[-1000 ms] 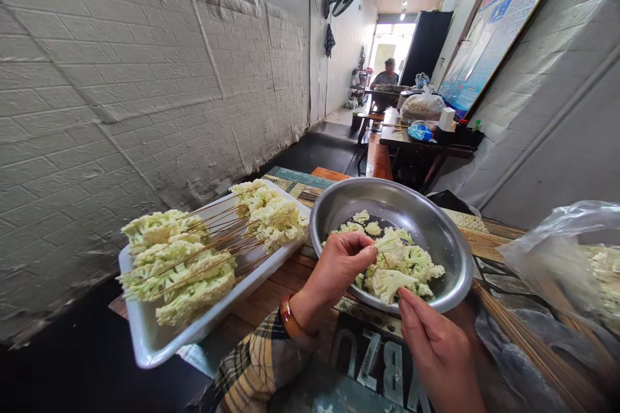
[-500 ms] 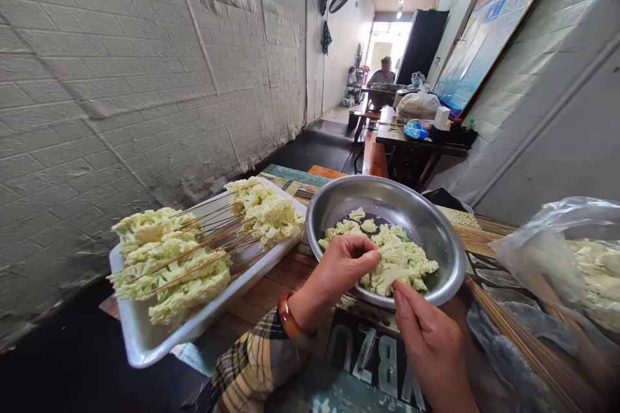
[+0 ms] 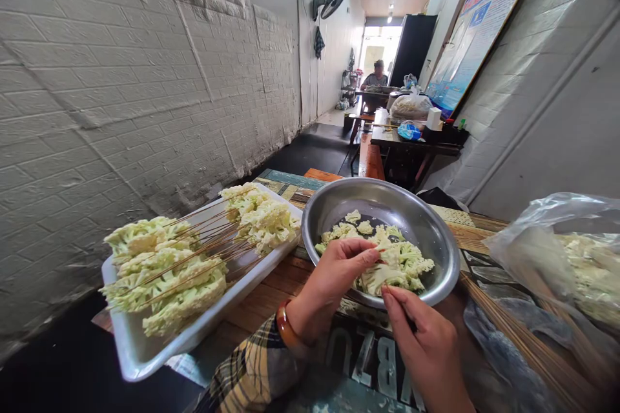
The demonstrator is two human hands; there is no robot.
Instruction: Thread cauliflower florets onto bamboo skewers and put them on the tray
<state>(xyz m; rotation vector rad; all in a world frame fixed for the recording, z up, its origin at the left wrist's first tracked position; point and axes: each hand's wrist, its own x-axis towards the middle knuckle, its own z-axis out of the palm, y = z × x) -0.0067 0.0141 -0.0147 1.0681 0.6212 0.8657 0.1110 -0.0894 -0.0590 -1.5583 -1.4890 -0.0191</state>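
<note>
My left hand point(image 3: 334, 274), with an orange bangle and a plaid sleeve at the wrist, reaches over the near rim of a steel bowl point(image 3: 436, 232). Its fingertips pinch a cauliflower floret point(image 3: 387, 258) on top of the pile in the bowl. My right hand point(image 3: 421, 342) is just below the bowl's near rim. Its fingers are pressed together and point at the same pile; what they hold I cannot make out. Left of the bowl, a white tray point(image 3: 145, 355) carries several cauliflower skewers point(image 3: 165, 271).
A clear plastic bag point(image 3: 557, 251) with more cauliflower lies at the right. Loose bamboo skewers point(image 3: 523, 342) lie beside it on the wooden table. A brick wall runs along the left. Far back, a person point(image 3: 375, 74) sits behind a dark table point(image 3: 411, 142).
My left hand has lowered its floret from just above the pile onto it. My right hand has moved up closer to the bowl's rim. The view has shifted slightly.
</note>
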